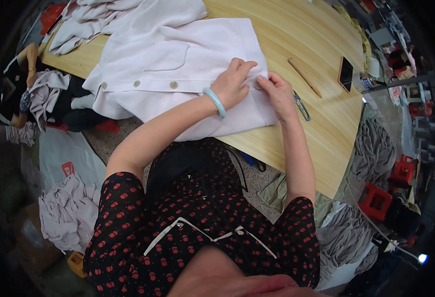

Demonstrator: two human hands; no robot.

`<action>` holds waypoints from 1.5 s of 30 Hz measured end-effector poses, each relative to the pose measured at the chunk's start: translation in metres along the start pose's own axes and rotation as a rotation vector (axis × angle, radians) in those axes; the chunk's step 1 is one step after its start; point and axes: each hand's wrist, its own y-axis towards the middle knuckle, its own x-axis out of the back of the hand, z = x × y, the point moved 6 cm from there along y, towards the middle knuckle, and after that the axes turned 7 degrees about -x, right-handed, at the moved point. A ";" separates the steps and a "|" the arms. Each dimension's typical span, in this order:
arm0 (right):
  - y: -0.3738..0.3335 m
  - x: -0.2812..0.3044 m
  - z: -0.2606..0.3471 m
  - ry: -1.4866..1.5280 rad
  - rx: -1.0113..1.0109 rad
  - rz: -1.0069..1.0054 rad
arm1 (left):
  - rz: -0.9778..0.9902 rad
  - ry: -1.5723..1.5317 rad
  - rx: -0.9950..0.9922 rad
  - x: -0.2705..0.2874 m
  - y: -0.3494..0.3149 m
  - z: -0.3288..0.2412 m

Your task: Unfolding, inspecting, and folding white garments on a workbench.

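A pale pink buttoned jacket point(197, 57) lies spread over the wooden table, its row of buttons running crosswise and a pocket flap above them. My left hand point(231, 84), with a light green bangle at the wrist, rests on the button band near the hem, fingers bent and apart. At the hem edge, my right hand point(277, 96) pinches the cloth between thumb and fingers. Beside my right wrist lies a pair of teal thread snips point(302, 106). Farther right is a slim brown wooden stick point(305, 77).
A dark phone point(345, 74) lies near the right edge of the table point(321, 143). More pale garments point(86, 22) are heaped at the far left. Another person's arm point(29, 62) shows at left. Grey cloth piles point(346, 237) and red stools point(375, 201) stand on the right.
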 end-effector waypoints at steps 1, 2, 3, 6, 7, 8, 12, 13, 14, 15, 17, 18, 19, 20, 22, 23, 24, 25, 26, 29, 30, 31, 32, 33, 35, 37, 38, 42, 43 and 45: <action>-0.004 -0.005 0.012 0.059 -0.005 -0.017 | -0.017 0.013 0.019 0.003 -0.010 -0.004; -0.003 -0.004 0.017 0.082 0.024 -0.047 | -0.051 0.023 0.033 0.007 -0.018 -0.009; -0.002 -0.001 0.021 0.106 0.053 -0.077 | -0.085 0.034 0.049 0.014 -0.028 -0.013; -0.003 -0.003 0.042 0.136 0.150 -0.077 | -0.119 0.077 0.085 0.043 -0.070 0.001; -0.002 -0.002 0.047 0.175 0.142 -0.078 | -0.095 0.133 0.091 0.052 -0.087 0.010; -0.002 -0.002 0.051 0.175 0.140 -0.061 | -0.118 0.113 0.110 0.063 -0.104 0.020; 0.008 0.001 0.059 0.233 0.193 -0.090 | -0.069 0.255 0.262 0.096 -0.163 0.051; 0.008 0.000 0.059 0.232 0.197 -0.102 | -0.088 0.369 0.241 0.102 -0.171 0.049; 0.009 0.000 0.059 0.231 0.201 -0.117 | -0.105 0.482 0.219 0.108 -0.177 0.046; 0.012 -0.001 0.058 0.229 0.197 -0.105 | -0.109 0.485 0.230 0.112 -0.181 0.047; 0.019 0.002 0.061 0.276 0.223 -0.133 | -0.228 0.633 0.088 0.131 -0.172 0.034; 0.020 0.003 0.064 0.270 0.222 -0.128 | -0.233 0.631 0.092 0.140 -0.165 0.031; 0.018 0.001 0.072 0.323 0.244 -0.096 | -0.311 0.704 0.060 0.157 -0.158 0.019; 0.017 -0.002 0.082 0.377 0.267 -0.064 | -0.390 0.777 0.023 0.172 -0.152 0.010; 0.019 -0.001 0.092 0.400 0.269 -0.067 | -0.450 0.830 -0.003 0.186 -0.151 0.012; 0.021 0.001 0.095 0.378 0.281 -0.063 | -0.413 0.865 0.017 0.186 -0.154 0.019; 0.021 0.002 0.098 0.358 0.292 -0.057 | -0.376 0.899 0.039 0.186 -0.160 0.026; 0.021 0.003 0.097 0.353 0.290 -0.049 | -0.329 0.854 0.110 0.182 -0.172 0.034; 0.020 -0.001 0.097 0.357 0.289 -0.039 | -0.330 0.862 0.115 0.182 -0.185 0.044; 0.020 -0.004 0.085 0.314 0.239 -0.083 | -0.345 0.603 0.254 0.184 -0.219 0.074; 0.023 0.000 0.077 0.315 0.228 -0.076 | -0.343 0.606 0.262 0.186 -0.225 0.080; 0.028 0.001 0.074 0.315 0.223 -0.068 | -0.375 0.514 0.355 0.191 -0.231 0.093; 0.032 0.002 0.071 0.316 0.223 -0.061 | -0.406 0.420 0.446 0.197 -0.237 0.105; 0.034 0.004 0.067 0.324 0.207 -0.074 | -0.411 0.370 0.456 0.201 -0.241 0.112; 0.040 0.012 0.062 0.336 0.192 -0.100 | -0.360 0.093 0.522 0.221 -0.227 0.102; 0.043 0.023 0.059 0.385 0.174 -0.155 | -0.249 -0.326 0.535 0.239 -0.207 0.079; 0.043 0.026 0.056 0.386 0.172 -0.163 | -0.188 -0.465 0.488 0.248 -0.198 0.065; 0.061 0.034 0.032 0.378 0.081 -0.188 | -0.108 -0.120 0.504 0.261 -0.181 0.085; 0.067 0.037 0.021 0.368 0.052 -0.217 | -0.184 0.035 0.439 0.259 -0.183 0.112; 0.075 0.052 -0.001 0.330 0.046 -0.255 | -0.058 0.314 0.493 0.246 -0.168 0.123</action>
